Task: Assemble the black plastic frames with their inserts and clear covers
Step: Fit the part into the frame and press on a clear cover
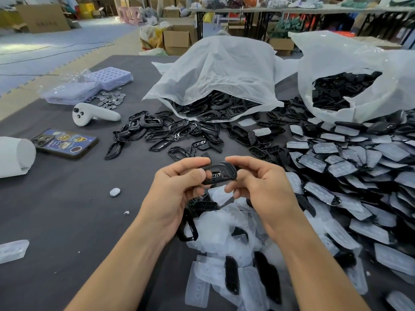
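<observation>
1. While the left hand [177,187] pinches one end of a black frame [226,168] between thumb and forefinger and the right hand [260,185] curls its fingers round the other end, the frame hangs in the air just above the table [67,221], over a heap of clear covers [220,223].
2. Through the frame's opening a black insert [216,175] with small cut-outs shows, so I judge the step in hand to be seating that insert. Whether it has clicked fully home cannot be told.
3. No clear cover appears to be on this frame yet. The next move likely calls for one hand to let go, take a single cover from the heap below and press it onto the frame, matched end to end, with the other hand steadying the frame.
4. The covers lie overlapped and look thin and slick, so lifting just one will probably need a fingertip pinch at an edge.
5. Loose frames [170,129] spill from a white bag [215,70] beyond the hands. Covered pieces [336,167], probably finished, are piled to the right, where this one would likely go.
</observation>
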The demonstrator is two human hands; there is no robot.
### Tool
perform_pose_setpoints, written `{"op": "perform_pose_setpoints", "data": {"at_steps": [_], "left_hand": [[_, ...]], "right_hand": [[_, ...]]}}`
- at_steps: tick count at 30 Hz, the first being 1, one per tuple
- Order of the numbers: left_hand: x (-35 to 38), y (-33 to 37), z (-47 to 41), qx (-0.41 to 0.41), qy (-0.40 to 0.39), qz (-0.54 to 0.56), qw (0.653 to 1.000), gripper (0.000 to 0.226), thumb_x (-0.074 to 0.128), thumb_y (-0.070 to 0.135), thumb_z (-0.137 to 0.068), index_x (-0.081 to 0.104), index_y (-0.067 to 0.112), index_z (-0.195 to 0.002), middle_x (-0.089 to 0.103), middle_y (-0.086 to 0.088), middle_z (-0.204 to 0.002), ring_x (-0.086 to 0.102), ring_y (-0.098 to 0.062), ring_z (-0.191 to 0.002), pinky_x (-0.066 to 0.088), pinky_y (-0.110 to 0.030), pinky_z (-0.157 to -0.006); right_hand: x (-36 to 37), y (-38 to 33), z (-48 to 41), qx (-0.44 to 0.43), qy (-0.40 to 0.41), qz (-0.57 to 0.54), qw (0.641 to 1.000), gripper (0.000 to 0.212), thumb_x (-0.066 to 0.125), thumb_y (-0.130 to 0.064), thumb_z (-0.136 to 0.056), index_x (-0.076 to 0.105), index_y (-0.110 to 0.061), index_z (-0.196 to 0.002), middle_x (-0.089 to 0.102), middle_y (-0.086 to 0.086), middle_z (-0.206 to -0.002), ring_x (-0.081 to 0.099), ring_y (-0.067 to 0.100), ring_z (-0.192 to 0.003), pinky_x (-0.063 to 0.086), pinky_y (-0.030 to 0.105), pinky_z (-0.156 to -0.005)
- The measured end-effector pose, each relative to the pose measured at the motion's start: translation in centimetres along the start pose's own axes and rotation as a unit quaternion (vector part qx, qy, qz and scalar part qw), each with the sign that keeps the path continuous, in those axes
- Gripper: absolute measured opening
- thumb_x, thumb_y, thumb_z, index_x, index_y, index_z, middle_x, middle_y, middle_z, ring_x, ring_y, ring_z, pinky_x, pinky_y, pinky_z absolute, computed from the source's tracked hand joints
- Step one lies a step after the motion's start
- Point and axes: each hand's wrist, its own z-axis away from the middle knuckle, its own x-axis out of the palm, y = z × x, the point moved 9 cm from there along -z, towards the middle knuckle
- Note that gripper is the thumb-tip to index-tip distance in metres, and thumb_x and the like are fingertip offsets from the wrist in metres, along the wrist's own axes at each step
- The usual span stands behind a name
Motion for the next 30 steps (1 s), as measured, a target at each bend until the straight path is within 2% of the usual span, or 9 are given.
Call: {"op": "perform_pose_setpoints", "data": {"at_steps": [3,7,11,13,17,19,21,25,30], "left_hand": [[-0.3,0.4,0.1,0.042,0.027,-0.044,0.998,0.024,0.078,0.000,-0.080,0.086,0.022,-0.088,0.077,-0.004,-0.080,0.061,-0.008,-0.062,0.051,-0.015,-0.058],[-1.0,1.8,0.2,0.111,0.061,-0.138,0.982,0.032,0.077,-0.005,-0.084,0.086,0.025,-0.081,0.078,-0.004,-0.073,0.064,-0.009,-0.061,0.053,-0.018,-0.062],[-0.8,2.4,0.6,0.142,0.065,-0.209,0.965,0.027,0.083,0.009,-0.077,0.085,0.033,-0.089,0.080,-0.005,-0.079,0.072,-0.013,-0.072,0.058,-0.022,-0.071],[-0.8,1.5,0.4,0.103,0.051,-0.168,0.979,0.032,0.083,0.012,-0.079,0.083,0.033,-0.103,0.081,-0.005,-0.085,0.071,-0.014,-0.073,0.058,-0.021,-0.071],[-0.3,0.2,-0.1,0.019,0.001,-0.042,0.999,0.034,0.076,0.010,-0.081,0.083,0.028,-0.108,0.079,-0.007,-0.095,0.072,-0.014,-0.078,0.057,-0.019,-0.067],[0.2,0.5,0.0,0.039,-0.017,-0.066,0.997,0.042,0.075,0.007,-0.071,0.083,0.028,-0.107,0.080,-0.009,-0.100,0.073,-0.015,-0.085,0.057,-0.019,-0.072],[0.3,1.0,0.2,0.082,-0.009,-0.100,0.992,0.045,0.078,0.001,-0.068,0.083,0.026,-0.104,0.081,-0.010,-0.095,0.074,-0.014,-0.082,0.056,-0.019,-0.075],[-0.4,1.3,0.3,0.114,0.026,-0.101,0.988,0.051,0.077,-0.017,-0.075,0.078,0.018,-0.112,0.080,-0.004,-0.082,0.075,-0.012,-0.074,0.056,-0.016,-0.073],[-0.6,0.2,0.2,0.050,0.018,-0.058,0.997,0.053,0.081,0.003,-0.066,0.078,0.023,-0.115,0.075,-0.004,-0.078,0.072,-0.014,-0.074,0.055,-0.018,-0.070]], "right_hand": [[1.7,0.0,0.3,0.015,-0.064,-0.049,0.997,0.039,0.044,0.012,-0.102,0.069,-0.012,-0.119,0.075,0.008,-0.082,0.069,0.023,-0.063,0.055,0.027,-0.056],[2.5,0.0,0.9,0.033,-0.118,-0.072,0.990,0.054,0.041,0.023,-0.089,0.071,-0.011,-0.119,0.074,0.014,-0.091,0.069,0.025,-0.071,0.053,0.029,-0.064],[2.0,0.1,1.0,0.038,-0.113,-0.037,0.992,0.049,0.046,0.015,-0.092,0.071,-0.015,-0.121,0.066,0.004,-0.067,0.061,0.017,-0.056,0.046,0.022,-0.055],[1.8,0.1,0.8,0.033,-0.098,-0.029,0.994,0.044,0.051,0.011,-0.095,0.071,-0.017,-0.121,0.059,-0.002,-0.059,0.053,0.014,-0.045,0.040,0.021,-0.047],[1.4,0.0,0.6,0.038,-0.060,-0.085,0.994,0.037,0.052,0.008,-0.098,0.072,-0.019,-0.114,0.061,0.008,-0.071,0.044,0.014,-0.038,0.035,0.019,-0.040],[1.4,0.2,0.6,0.043,-0.051,-0.087,0.994,0.032,0.052,0.006,-0.099,0.068,-0.018,-0.113,0.059,0.013,-0.073,0.044,0.013,-0.037,0.034,0.020,-0.039],[1.6,0.3,0.8,0.046,-0.055,-0.075,0.995,0.026,0.051,0.004,-0.100,0.064,-0.015,-0.112,0.058,0.007,-0.061,0.045,0.013,-0.036,0.034,0.022,-0.039],[2.2,0.5,0.9,0.045,-0.064,-0.042,0.996,0.017,0.051,0.001,-0.102,0.058,-0.012,-0.110,0.054,-0.003,-0.048,0.045,0.013,-0.034,0.033,0.023,-0.039],[2.3,0.7,0.7,0.030,-0.051,0.005,0.998,0.018,0.055,0.003,-0.097,0.058,-0.015,-0.096,0.058,-0.002,-0.054,0.049,0.018,-0.036,0.035,0.024,-0.039]]}}
